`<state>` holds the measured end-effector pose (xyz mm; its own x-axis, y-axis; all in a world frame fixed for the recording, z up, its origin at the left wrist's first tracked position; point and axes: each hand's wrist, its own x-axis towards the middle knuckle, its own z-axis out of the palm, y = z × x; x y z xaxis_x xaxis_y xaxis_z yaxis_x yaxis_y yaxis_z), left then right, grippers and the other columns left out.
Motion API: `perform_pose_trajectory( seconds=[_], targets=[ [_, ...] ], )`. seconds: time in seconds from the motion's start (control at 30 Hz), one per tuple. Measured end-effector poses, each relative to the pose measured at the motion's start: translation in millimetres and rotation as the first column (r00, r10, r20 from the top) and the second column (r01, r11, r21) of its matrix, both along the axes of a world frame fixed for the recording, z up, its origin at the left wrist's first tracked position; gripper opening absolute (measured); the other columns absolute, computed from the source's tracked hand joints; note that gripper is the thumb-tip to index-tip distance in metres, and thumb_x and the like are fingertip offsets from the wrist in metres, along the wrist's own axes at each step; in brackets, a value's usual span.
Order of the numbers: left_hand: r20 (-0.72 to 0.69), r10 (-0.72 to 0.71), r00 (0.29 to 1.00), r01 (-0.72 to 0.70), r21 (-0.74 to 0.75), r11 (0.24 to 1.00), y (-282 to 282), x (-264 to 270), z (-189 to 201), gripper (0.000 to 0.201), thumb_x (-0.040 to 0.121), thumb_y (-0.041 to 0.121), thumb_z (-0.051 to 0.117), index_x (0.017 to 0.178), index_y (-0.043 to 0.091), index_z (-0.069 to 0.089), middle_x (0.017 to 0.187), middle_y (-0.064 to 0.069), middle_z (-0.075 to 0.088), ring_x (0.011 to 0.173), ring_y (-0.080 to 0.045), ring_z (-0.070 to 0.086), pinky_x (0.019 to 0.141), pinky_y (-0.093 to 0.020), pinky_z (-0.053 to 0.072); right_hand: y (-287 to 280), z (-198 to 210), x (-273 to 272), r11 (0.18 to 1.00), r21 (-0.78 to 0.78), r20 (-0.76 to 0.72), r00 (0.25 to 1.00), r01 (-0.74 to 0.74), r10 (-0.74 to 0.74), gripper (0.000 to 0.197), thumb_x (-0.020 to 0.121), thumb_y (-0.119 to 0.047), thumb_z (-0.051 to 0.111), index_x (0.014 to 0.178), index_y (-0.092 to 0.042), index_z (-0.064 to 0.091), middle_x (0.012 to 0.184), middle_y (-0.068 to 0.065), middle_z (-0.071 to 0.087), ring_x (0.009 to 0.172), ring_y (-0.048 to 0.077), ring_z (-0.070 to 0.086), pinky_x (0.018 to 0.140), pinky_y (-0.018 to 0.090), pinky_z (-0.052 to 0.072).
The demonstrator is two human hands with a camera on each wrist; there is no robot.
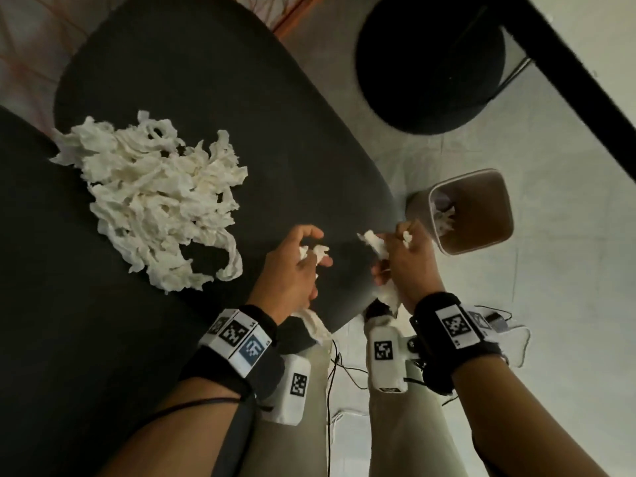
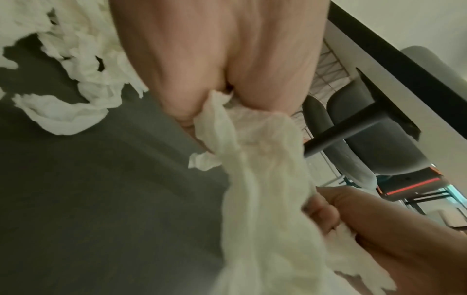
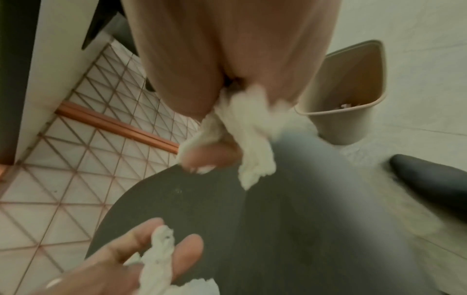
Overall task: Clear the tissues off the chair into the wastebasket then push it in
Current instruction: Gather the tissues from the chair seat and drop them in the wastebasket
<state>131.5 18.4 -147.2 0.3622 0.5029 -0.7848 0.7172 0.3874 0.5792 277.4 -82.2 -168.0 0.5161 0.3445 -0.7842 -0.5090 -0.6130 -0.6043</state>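
Observation:
A big heap of white crumpled tissues point(image 1: 155, 204) lies on the dark grey chair seat point(image 1: 282, 142), left of both hands. My left hand point(image 1: 303, 256) hovers over the seat's front edge and grips a bunch of tissue point(image 2: 255, 159) that trails down past the wrist. My right hand point(image 1: 401, 251) holds another wad of tissue point(image 3: 242, 127) at the seat's right corner, just left of the beige wastebasket point(image 1: 495, 187). The wastebasket stands on the floor with some tissue point(image 1: 444, 218) inside it.
A round black stool or chair base point(image 1: 430, 63) stands on the pale floor behind the wastebasket. A table with a black edge point(image 1: 585, 84) crosses the upper right. Cables point(image 1: 344, 370) hang by my legs. Tiled floor point(image 3: 76, 159) lies beyond the chair.

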Motion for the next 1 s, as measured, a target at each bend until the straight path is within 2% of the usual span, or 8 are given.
perform_pose_trajectory(
  seconds=[0.17,0.27,0.33,0.43,0.53,0.63,0.8,1.0],
  targets=[
    [-0.001,-0.231,0.973,0.229,0.148,0.962,-25.7,35.0,-1.1,0.020,0.101,0.019,0.048,0.098,0.022,0.068,0.080,0.009,0.064,0.059,0.003,0.060,0.055,-0.015,0.047,-49.8,-9.5,16.0,0.996,-0.044,0.064,0.994,-0.080,0.083,0.015,0.101,-0.024,0.044,0.110,-0.021,0.056,0.074,0.008,0.059,0.036,0.013,0.042,0.035,0.022,0.033],
    [0.008,-0.390,0.921,0.382,0.183,0.906,-49.0,64.8,-1.9,0.019,0.094,0.022,0.054,0.084,0.023,0.071,0.079,0.009,0.069,0.073,-0.001,0.061,0.066,-0.020,0.047,-85.6,-13.1,27.9,0.996,-0.081,0.079,0.996,-0.036,0.042,0.036,0.095,-0.045,0.055,0.076,-0.017,0.067,0.056,0.001,0.056,0.039,0.012,0.044,0.040,0.022,0.032],
    [0.006,-0.508,0.861,0.504,0.127,0.855,-70.5,86.7,-2.1,0.021,0.089,0.027,0.056,0.074,0.018,0.068,0.071,-0.001,0.067,0.068,-0.013,0.059,0.065,-0.031,0.046,-113.3,-15.3,37.3,0.991,-0.132,0.111,0.994,0.004,0.011,0.058,0.088,-0.059,0.057,0.048,-0.019,0.048,0.041,-0.009,0.040,0.039,0.010,0.037,0.048,0.026,0.031],
    [-0.005,-0.660,0.751,0.660,-0.009,0.751,-108.2,119.2,-10.2,0.026,0.076,0.034,0.051,0.069,0.010,0.060,0.067,-0.007,0.059,0.069,-0.021,0.055,0.065,-0.033,0.043,-158.1,-23.5,52.0,0.960,-0.233,0.068,0.988,0.154,-0.142,0.067,0.081,-0.070,0.057,0.044,-0.023,0.029,0.037,-0.012,0.031,0.042,0.011,0.031,0.052,0.030,0.029],
    [0.032,-0.792,0.609,0.790,-0.103,0.604,-149.5,154.1,-31.7,0.019,0.086,0.024,0.051,0.068,0.017,0.056,0.077,-0.001,0.059,0.082,-0.020,0.057,0.077,-0.036,0.045,-207.1,-46.8,67.3,0.934,-0.227,-0.001,0.959,0.277,-0.285,0.050,0.070,-0.054,0.073,0.054,-0.021,0.040,0.047,-0.004,0.046,0.051,0.017,0.040,0.058,0.032,0.036],
    [0.016,-0.845,0.535,0.844,-0.068,0.532,-183.4,189.7,-67.3,0.023,0.090,0.008,0.047,0.071,0.018,0.053,0.083,0.004,0.052,0.081,-0.016,0.049,0.069,-0.028,0.039,-243.4,-79.9,83.3,0.912,-0.180,-0.062,0.921,0.368,-0.384,0.011,0.057,-0.025,0.055,0.062,-0.023,0.045,0.064,0.016,0.055,0.061,0.021,0.043,0.060,0.037,0.038],
    [-0.048,-0.818,0.573,0.814,0.148,0.562,-216.4,251.6,-138.9,0.039,0.081,-0.012,0.041,0.062,0.021,0.049,0.092,-0.002,0.049,0.086,-0.017,0.046,0.068,-0.025,0.034,-278.0,-137.2,124.8,0.866,-0.100,-0.103,0.860,0.491,-0.499,0.031,0.080,0.005,0.040,0.064,-0.022,0.041,0.067,0.002,0.038,0.061,0.018,0.038,0.053,0.027,0.035],
    [-0.080,-0.768,0.635,0.716,0.434,0.547,-219.8,311.1,-211.4,0.035,0.077,-0.016,0.045,0.074,0.015,0.060,0.103,-0.012,0.058,0.087,-0.017,0.053,0.069,-0.009,0.036,-254.7,-205.6,173.0,0.730,0.068,-0.159,0.730,0.680,-0.665,0.028,0.091,-0.005,0.044,0.070,-0.022,0.048,0.071,0.001,0.048,0.064,0.016,0.044,0.057,0.029,0.035]
  ],
)
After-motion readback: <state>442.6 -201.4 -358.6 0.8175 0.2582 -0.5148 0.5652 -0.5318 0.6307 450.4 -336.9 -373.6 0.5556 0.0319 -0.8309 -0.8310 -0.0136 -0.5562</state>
